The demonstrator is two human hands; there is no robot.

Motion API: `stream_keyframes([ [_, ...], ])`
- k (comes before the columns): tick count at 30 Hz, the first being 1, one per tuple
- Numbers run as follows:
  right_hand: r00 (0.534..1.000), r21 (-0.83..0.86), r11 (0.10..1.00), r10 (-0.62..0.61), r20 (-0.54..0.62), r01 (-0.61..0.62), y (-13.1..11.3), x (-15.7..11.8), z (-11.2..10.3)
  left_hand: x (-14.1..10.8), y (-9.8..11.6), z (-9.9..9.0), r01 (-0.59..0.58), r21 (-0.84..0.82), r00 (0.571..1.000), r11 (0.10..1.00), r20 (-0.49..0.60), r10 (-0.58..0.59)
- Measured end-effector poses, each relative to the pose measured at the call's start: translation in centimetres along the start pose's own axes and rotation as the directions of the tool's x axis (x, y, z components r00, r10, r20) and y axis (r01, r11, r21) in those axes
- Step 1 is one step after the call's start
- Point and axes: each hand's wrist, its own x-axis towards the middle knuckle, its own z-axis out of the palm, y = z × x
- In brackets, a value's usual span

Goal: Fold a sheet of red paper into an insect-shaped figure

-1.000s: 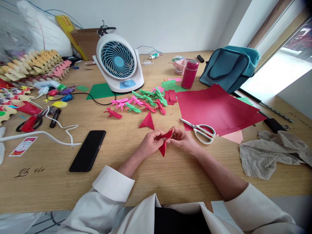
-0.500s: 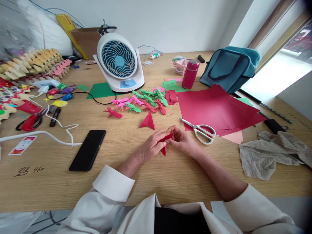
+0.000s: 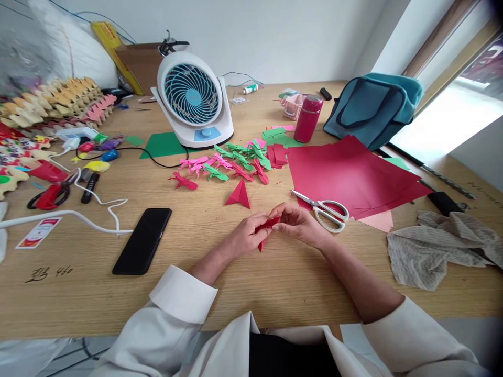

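Between my two hands is a small folded piece of red paper (image 3: 269, 225), partly covered by the fingers. My left hand (image 3: 248, 233) pinches its left side, and a pointed end hangs below the fingertips. My right hand (image 3: 295, 225) has its thumb and fingers closed on the paper's right end. Just beyond them a red folded paper triangle (image 3: 238, 194) lies on the wooden table (image 3: 220, 303). White-handled scissors (image 3: 332, 215) rest to the right of my right hand, blades partly apart.
Folded green, pink and red paper figures (image 3: 236, 159) lie in front of a white fan (image 3: 192, 97). Large red sheets (image 3: 346, 175), a red flask (image 3: 308, 119) and a teal bag (image 3: 369, 110) are at right. A black phone (image 3: 142, 241) lies left, a cloth (image 3: 420, 256) far right.
My right hand has shifted slightly right, its thumb a little further along the paper. The paper's hanging point has tilted slightly left and shows less. The other objects look unchanged.
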Motion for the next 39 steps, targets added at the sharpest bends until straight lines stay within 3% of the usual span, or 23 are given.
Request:
stream_keyframes([
  [4,1.000,-0.059,0.998,-0.020,-0.018,0.019,0.1,-0.2,0.3,0.1,-0.1,0.1,-0.024,-0.019,1.000,1.000,0.019,0.024],
  [10,0.992,-0.169,0.985,-0.054,-0.114,0.034,0.1,-0.1,0.9,0.0,-0.3,0.3,-0.031,0.095,1.000,0.995,0.005,0.030],
  [17,0.990,-0.169,0.982,-0.104,-0.100,0.086,0.2,-0.1,0.8,0.0,-0.4,0.6,-0.083,0.270,0.989,0.959,-0.096,0.112],
  [20,0.982,-0.280,0.952,-0.160,-0.103,0.125,0.0,-0.3,0.7,0.0,-0.3,0.6,-0.094,0.456,0.979,0.885,-0.120,0.166],
  [25,0.979,-0.355,0.929,-0.159,-0.125,0.106,-0.2,-0.3,0.8,-0.3,0.3,0.7,-0.040,0.771,0.965,0.636,-0.136,0.225],
  [28,0.976,-0.381,0.920,-0.159,-0.149,0.091,-0.2,-0.2,0.7,-0.5,0.9,0.8,-0.016,0.851,0.961,0.525,-0.131,0.243],
  [32,0.970,-0.427,0.900,-0.169,-0.173,0.081,-0.8,-0.2,0.3,-0.7,1.4,0.8,0.007,0.884,0.963,0.467,-0.132,0.234],
  [35,0.963,-0.582,0.805,-0.235,-0.135,0.115,-1.6,-0.3,0.3,-0.8,1.8,1.0,0.033,0.888,0.968,0.459,-0.143,0.208],
  [39,0.951,-0.796,0.572,-0.308,0.012,0.195,-2.3,-0.5,0.5,-0.9,2.2,1.3,0.058,0.894,0.974,0.445,-0.148,0.171],
])
